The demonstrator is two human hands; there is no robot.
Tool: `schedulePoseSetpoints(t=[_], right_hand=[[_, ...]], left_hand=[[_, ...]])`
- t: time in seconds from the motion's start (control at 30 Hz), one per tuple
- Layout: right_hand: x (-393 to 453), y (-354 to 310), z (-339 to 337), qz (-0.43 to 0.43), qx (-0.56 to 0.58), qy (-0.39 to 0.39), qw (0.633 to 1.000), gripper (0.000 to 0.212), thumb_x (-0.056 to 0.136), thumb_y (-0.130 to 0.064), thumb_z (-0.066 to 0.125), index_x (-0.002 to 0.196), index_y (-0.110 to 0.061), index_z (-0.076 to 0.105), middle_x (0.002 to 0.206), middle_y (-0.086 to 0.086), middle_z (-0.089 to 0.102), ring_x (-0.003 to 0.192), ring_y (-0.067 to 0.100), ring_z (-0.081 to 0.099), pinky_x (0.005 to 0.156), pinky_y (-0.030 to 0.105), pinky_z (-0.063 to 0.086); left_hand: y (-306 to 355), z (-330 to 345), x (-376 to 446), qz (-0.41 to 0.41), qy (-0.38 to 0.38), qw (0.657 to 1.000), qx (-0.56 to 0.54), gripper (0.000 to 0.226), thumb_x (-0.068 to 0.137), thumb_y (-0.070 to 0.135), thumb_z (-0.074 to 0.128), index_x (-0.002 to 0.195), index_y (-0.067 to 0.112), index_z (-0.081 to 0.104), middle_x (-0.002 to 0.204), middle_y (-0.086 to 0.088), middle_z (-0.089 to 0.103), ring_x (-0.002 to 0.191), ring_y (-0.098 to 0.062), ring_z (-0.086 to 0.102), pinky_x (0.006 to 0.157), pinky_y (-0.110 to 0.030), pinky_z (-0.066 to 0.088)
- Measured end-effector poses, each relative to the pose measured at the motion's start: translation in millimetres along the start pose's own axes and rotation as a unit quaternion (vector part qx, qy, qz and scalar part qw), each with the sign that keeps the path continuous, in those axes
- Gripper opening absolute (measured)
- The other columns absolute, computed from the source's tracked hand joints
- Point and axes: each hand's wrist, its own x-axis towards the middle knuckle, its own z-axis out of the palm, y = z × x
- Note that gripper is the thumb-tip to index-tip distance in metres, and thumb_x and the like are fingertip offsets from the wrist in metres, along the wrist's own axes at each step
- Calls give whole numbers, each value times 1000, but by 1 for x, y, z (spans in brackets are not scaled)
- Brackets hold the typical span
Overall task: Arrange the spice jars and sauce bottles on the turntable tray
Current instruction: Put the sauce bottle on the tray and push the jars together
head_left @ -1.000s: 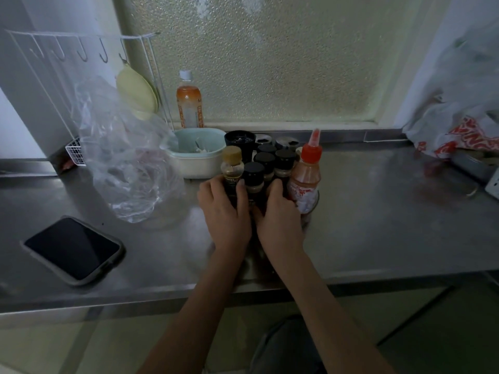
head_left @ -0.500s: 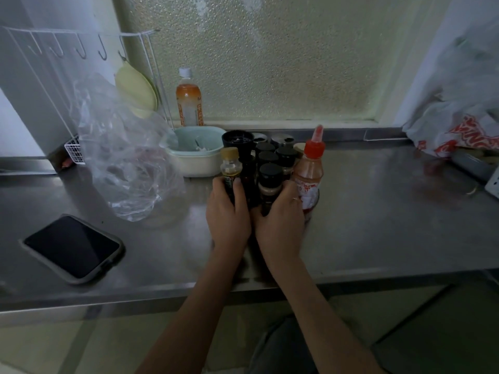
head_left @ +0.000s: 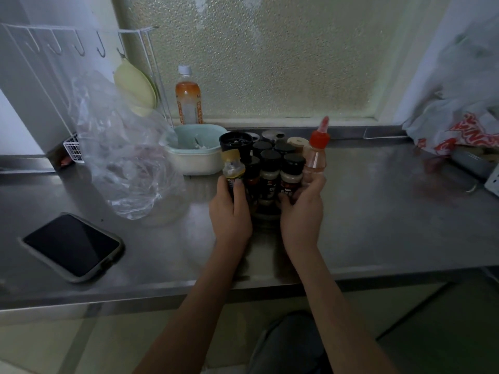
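Several black-capped spice jars (head_left: 270,171) stand packed together on a dark round turntable tray (head_left: 266,215) in the middle of the steel counter. My left hand (head_left: 229,209) grips a small yellow-capped bottle (head_left: 232,166) at the cluster's left edge. My right hand (head_left: 302,211) wraps around the right side, fingers on a black-capped jar (head_left: 290,175) and against the red-capped sauce bottle (head_left: 316,155). A black grinder (head_left: 235,143) stands at the back of the cluster. Most of the tray is hidden by my hands and the jars.
A crumpled clear plastic bag (head_left: 121,157) lies left of the tray, with a phone (head_left: 71,247) nearer the counter's front edge. A pale bowl (head_left: 194,155) and an orange drink bottle (head_left: 188,98) stand behind. A white wire rack (head_left: 73,85) is far left, bags (head_left: 464,125) far right.
My hands have spread apart to the two sides of the cluster. The right hand has moved right toward the red-capped bottle, and the jars have shifted round on the tray.
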Motion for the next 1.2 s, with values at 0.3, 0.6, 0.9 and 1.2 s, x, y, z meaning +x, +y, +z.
schedulePoseSetpoints(t=[0.3, 0.6, 0.9, 1.2], right_hand=[[-28, -5, -8, -143, 135, -95, 976, 29, 85, -6, 54, 114, -8, 53, 108, 6, 62, 100, 18, 60, 90, 33, 52], [-19, -3, -12, -74, 156, -151, 973, 36, 86, -25, 64, 117, -33, 49, 110, -16, 61, 105, -3, 58, 92, 16, 48], [-17, -2, -3, -46, 16, -70, 996, 28, 82, -16, 70, 104, -12, 52, 103, 5, 66, 94, 19, 63, 83, 35, 53], [-14, -5, -4, -44, -4, -80, 996, 38, 80, -19, 72, 107, -16, 47, 109, 4, 64, 100, 18, 62, 85, 34, 53]], left_hand=[[10, 0, -6, 186, -79, 976, 77, 20, 92, 29, 35, 86, 15, 48, 75, 8, 47, 63, -8, 42, 59, -28, 34], [11, 0, -8, 151, -109, 981, 62, 35, 93, 22, 37, 115, 6, 57, 109, -9, 52, 94, -12, 49, 78, -15, 40], [3, 5, -2, 20, -51, 992, 116, 39, 79, 16, 70, 109, 8, 47, 106, -3, 48, 85, -16, 51, 66, -17, 35], [4, 2, 0, 11, -27, 997, 66, 31, 78, 11, 61, 104, 12, 46, 97, -5, 50, 73, -10, 47, 60, -6, 38]])
